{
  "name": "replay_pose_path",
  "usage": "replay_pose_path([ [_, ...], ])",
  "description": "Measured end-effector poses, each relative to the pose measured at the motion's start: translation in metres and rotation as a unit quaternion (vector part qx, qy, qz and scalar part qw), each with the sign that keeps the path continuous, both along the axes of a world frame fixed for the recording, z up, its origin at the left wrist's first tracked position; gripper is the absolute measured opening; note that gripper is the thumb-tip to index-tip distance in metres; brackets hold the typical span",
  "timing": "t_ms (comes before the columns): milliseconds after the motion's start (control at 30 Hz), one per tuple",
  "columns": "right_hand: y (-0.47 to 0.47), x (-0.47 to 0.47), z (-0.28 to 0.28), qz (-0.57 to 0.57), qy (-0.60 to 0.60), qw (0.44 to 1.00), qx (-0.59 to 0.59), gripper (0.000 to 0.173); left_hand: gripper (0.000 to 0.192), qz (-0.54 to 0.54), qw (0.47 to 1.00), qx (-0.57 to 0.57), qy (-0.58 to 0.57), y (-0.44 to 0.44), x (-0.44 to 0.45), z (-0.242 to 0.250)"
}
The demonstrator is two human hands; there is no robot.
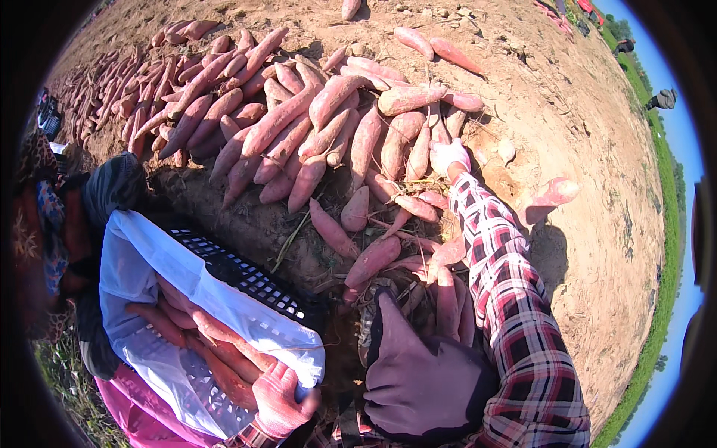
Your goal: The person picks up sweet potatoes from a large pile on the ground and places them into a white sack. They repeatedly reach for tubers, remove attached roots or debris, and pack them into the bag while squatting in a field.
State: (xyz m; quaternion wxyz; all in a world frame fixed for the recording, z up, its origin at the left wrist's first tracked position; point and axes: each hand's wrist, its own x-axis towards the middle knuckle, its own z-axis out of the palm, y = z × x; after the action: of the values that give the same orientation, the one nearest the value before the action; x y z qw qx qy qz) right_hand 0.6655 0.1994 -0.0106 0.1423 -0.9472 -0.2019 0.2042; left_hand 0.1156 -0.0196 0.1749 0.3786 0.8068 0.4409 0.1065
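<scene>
My right hand (450,155), in a pale glove, reaches out to the right end of a long heap of sweet potatoes (333,101). Its fingers touch the roots there, but whether they grip one is hidden. Close to my body, my left hand (282,399), in a pinkish glove, holds the near end rim of a black plastic crate (241,274). The thumb lies outside and the fingers inside. A white liner (131,246) drapes over the crate's edges. Several sweet potatoes (224,341) lie lengthwise inside it.
Loose sweet potatoes (372,260) and dry vines lie between the heap and my knee (425,386). One root (552,199) sits right of my sleeve. A person's knee (115,182) is beyond the crate, with pink fabric (140,409) beside it. Farther off, people (664,99) are by a green strip.
</scene>
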Motion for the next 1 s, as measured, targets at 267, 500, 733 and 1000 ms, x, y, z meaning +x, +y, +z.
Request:
replay_pose_path([
  [267,-0.088,-0.011,0.006,-0.113,0.541,0.729,0.403,0.048,0.036,-0.001,1.0,0.008,0.011,0.001,0.002,-0.003],
  [500,-0.194,-0.093,0.095,0.005,0.687,0.614,0.388,0.073,0.038,0.019,1.0,0.0,0.016,-0.001,0.005,0.009],
  [733,-0.202,-0.175,0.157,0.075,0.76,0.523,0.379,0.075,0.033,0.19,0.962,0.126,-0.152,-0.016,0.018,0.031],
  [1000,-0.207,-0.244,0.206,0.195,0.773,0.551,0.247,0.075,0.065,0.241,0.726,-0.296,-0.572,0.029,0.079,0.056],
])
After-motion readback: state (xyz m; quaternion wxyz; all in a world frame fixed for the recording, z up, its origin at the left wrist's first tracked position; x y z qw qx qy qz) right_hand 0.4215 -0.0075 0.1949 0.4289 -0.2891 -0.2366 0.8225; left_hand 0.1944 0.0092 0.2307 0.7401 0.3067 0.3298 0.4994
